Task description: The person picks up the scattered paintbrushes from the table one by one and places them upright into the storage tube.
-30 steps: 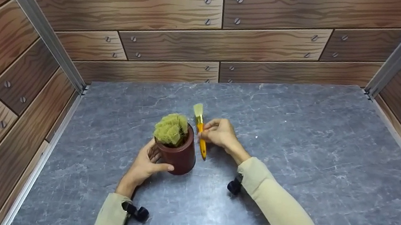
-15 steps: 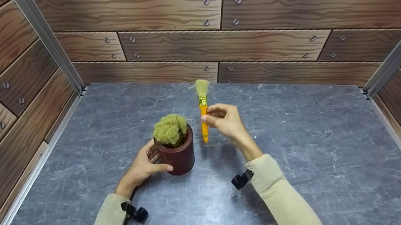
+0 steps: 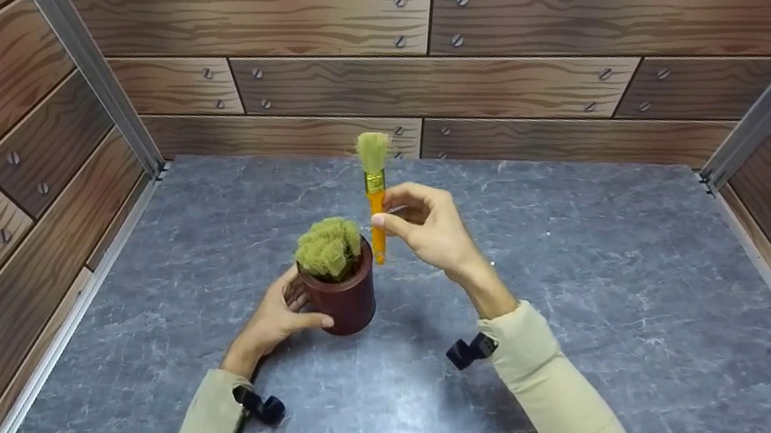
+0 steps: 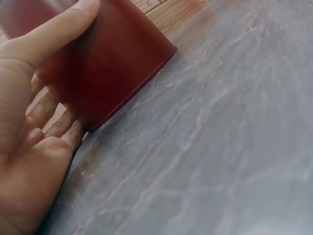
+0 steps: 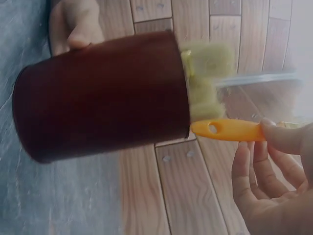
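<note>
A dark red cylindrical cup (image 3: 342, 306) stands upright on the grey table, packed with several brushes (image 3: 327, 250) whose pale bristles point up. My left hand (image 3: 272, 323) holds it from the left side, thumb in front and fingers behind, as the left wrist view also shows on the cup (image 4: 117, 63). In my right hand (image 3: 435, 229) a paintbrush (image 3: 374, 197) with an orange handle is pinched between thumb and fingers, bristles up. Its handle end is close to the cup's right rim; the right wrist view shows the handle (image 5: 234, 130) there, contact uncertain.
The grey marbled table (image 3: 603, 285) extends around the cup. Wood-patterned panels (image 3: 321, 13) wall it in at the back and both sides, with metal posts (image 3: 770, 93) in the corners. Black wrist cameras (image 3: 472, 351) are strapped to both sleeves.
My right hand has raised the paintbrush from beside the cup, then brought it left toward the rim. My left hand and the cup have stayed put.
</note>
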`<action>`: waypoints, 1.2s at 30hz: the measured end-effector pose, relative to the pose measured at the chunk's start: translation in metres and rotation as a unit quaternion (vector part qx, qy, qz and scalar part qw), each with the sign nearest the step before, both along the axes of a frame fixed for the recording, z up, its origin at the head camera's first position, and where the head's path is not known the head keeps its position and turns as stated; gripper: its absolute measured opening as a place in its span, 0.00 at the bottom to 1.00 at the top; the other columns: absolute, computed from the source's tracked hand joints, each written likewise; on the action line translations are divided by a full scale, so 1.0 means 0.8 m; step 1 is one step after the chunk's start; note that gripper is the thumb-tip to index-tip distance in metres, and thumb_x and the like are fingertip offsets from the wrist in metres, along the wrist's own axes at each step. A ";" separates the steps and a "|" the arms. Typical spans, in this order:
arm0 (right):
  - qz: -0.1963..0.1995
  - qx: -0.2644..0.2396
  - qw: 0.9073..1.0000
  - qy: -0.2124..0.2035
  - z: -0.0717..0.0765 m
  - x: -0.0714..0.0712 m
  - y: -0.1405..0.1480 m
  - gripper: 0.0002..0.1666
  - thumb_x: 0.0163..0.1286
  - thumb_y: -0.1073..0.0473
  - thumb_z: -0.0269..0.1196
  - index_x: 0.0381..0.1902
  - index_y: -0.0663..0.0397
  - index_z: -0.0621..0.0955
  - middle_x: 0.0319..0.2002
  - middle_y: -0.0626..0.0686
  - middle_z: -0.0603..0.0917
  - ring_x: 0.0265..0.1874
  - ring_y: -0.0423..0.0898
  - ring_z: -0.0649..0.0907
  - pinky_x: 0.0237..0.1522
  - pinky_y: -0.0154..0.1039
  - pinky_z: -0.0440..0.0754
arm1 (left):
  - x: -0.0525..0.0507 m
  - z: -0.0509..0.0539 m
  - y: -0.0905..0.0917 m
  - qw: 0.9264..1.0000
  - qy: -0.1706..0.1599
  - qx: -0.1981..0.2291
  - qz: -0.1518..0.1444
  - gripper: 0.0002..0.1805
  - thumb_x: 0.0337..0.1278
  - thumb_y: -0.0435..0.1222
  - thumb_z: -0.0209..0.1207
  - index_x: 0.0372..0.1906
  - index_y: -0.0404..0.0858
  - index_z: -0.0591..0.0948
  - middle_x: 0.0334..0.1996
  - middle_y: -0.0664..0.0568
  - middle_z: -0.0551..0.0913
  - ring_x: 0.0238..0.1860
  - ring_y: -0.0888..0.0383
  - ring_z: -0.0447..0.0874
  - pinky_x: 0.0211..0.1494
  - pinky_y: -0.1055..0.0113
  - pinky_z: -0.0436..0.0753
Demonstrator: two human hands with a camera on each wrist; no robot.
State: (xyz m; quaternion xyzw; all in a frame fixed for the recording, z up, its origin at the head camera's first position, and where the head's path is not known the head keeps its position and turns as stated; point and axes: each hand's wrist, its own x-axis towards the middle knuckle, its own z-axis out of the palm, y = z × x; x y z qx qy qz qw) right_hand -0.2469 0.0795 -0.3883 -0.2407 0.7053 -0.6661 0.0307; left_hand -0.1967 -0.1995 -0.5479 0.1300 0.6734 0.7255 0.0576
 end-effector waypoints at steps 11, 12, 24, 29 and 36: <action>0.039 -0.022 0.998 0.053 0.008 0.015 -0.015 0.11 0.70 0.68 0.73 0.48 0.66 0.86 0.44 0.58 0.90 0.42 0.50 0.91 0.47 0.44 0.92 | -0.001 -0.001 0.004 1.000 -0.003 0.006 -0.005 0.59 0.45 0.28 0.83 0.83 0.42 0.63 0.76 0.42 0.74 0.78 0.48 0.72 0.82 0.60 0.72; 0.041 -0.022 0.997 0.056 0.008 0.015 -0.016 0.11 0.70 0.68 0.73 0.48 0.66 0.86 0.44 0.58 0.90 0.42 0.50 0.91 0.48 0.43 0.92 | -0.001 0.000 0.004 1.000 -0.001 0.005 -0.006 0.59 0.45 0.28 0.83 0.84 0.42 0.63 0.76 0.42 0.74 0.78 0.48 0.71 0.82 0.60 0.72; 0.047 -0.023 0.997 0.059 0.003 0.016 -0.021 0.15 0.67 0.70 0.74 0.50 0.68 0.86 0.47 0.63 0.90 0.44 0.53 0.91 0.51 0.45 0.93 | 0.000 -0.001 0.005 1.000 0.005 0.010 -0.014 0.61 0.45 0.26 0.83 0.85 0.43 0.62 0.77 0.43 0.73 0.78 0.49 0.71 0.81 0.61 0.73; 0.038 -0.016 0.998 0.057 0.002 0.016 -0.017 0.17 0.67 0.69 0.75 0.52 0.67 0.86 0.48 0.61 0.88 0.46 0.54 0.90 0.50 0.44 0.92 | -0.002 -0.002 0.007 1.000 0.005 0.005 -0.010 0.61 0.43 0.26 0.83 0.84 0.41 0.62 0.76 0.43 0.74 0.77 0.52 0.72 0.81 0.62 0.74; 0.035 -0.005 0.997 0.069 0.000 0.017 -0.009 0.15 0.69 0.67 0.73 0.52 0.65 0.86 0.49 0.60 0.89 0.46 0.52 0.89 0.52 0.44 0.92 | -0.003 -0.003 0.007 1.000 0.003 0.001 -0.013 0.60 0.44 0.26 0.83 0.84 0.41 0.63 0.76 0.42 0.74 0.77 0.50 0.72 0.80 0.62 0.74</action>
